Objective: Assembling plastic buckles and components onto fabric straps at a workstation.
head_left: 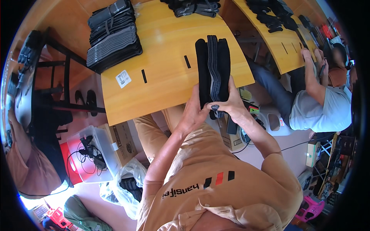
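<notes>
Between both hands, above the near edge of the yellow table (162, 94), is a folded black fabric band (223, 57) with a grey-striped strip down its middle. My left hand (194, 111) is closed on its lower left side. My right hand (232, 104) grips the lower right side, with its thumb across the near end. The band points away from me, its far end over the table. What the hidden fingers do behind the fabric cannot be seen.
Stacked folded grey-and-black bands (113, 46) fill the table's far left, and more black bands (196, 7) lie at the far edge. A white label (123, 78) sits on the tabletop. Right, a person in a light shirt (322, 109) works at another table (275, 50). A clear bin with cables (111, 165) stands lower left.
</notes>
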`<action>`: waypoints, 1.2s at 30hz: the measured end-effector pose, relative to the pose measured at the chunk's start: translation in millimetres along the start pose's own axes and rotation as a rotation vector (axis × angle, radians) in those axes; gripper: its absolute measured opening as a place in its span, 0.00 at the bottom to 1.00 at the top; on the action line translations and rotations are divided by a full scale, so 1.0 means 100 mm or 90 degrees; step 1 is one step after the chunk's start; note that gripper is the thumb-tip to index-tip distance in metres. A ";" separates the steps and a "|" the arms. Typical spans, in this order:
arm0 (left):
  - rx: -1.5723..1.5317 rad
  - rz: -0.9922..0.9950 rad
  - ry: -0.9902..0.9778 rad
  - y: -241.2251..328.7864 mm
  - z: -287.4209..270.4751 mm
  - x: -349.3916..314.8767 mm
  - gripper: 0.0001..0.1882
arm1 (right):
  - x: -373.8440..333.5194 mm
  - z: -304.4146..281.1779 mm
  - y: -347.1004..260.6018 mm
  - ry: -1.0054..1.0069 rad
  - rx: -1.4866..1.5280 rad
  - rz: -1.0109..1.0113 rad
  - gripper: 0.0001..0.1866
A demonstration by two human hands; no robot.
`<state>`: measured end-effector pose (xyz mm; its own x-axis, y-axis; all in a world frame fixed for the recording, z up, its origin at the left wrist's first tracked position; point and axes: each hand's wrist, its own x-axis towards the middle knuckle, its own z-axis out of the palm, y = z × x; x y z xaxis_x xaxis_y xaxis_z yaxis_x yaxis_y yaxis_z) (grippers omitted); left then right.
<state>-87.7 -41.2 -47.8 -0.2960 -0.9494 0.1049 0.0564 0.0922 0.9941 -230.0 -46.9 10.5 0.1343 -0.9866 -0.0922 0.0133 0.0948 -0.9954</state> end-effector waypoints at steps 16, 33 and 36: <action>-0.340 -0.193 -0.087 0.38 -0.07 -0.28 0.29 | -0.25 -0.09 -0.06 -0.098 0.191 0.226 0.36; -0.703 -0.201 0.169 0.74 -1.58 -1.18 0.17 | -0.19 -1.40 -0.25 0.028 -0.027 0.294 0.50; -0.586 -0.082 0.239 0.90 -1.99 -1.51 0.15 | -0.15 -1.84 -0.30 -0.034 -0.174 0.224 0.51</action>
<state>152.4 50.9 20.3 -0.0414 -0.9837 -0.1749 0.8082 -0.1359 0.5730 -414.8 -59.2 37.1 0.1344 -0.8921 -0.4314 -0.3038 0.3773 -0.8748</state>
